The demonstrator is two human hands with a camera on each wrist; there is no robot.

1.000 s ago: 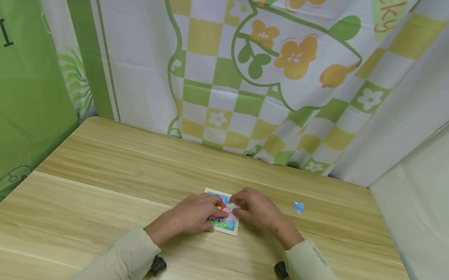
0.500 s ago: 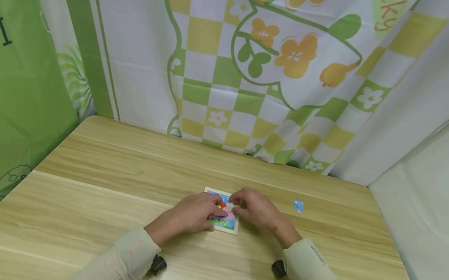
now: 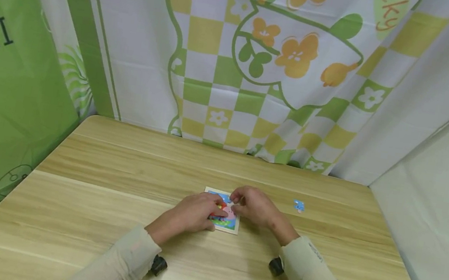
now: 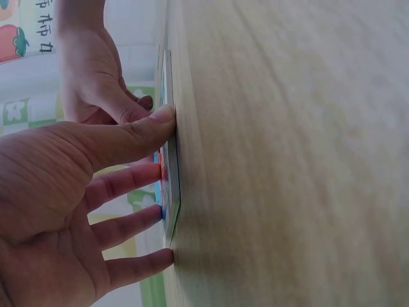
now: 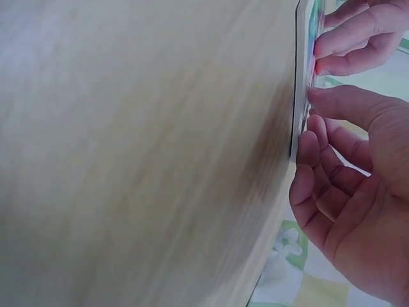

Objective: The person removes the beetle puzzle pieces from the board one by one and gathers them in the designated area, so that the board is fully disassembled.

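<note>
From the head view we see a picture board point(image 3: 224, 224) on the bench point(image 3: 67, 218), a blue piece point(image 3: 299, 206) apart on its right; from the left wrist, the left hand point(image 4: 70, 198) touching the board with extended, ungripping fingers; from the right wrist, the right hand point(image 5: 370, 198) bent against it, pinching something or not, we cannot tell.

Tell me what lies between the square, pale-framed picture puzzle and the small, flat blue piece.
The head view shows the person's right hand beside the puzzle, then bare, light wooden tabletop up to the blue piece.
</note>
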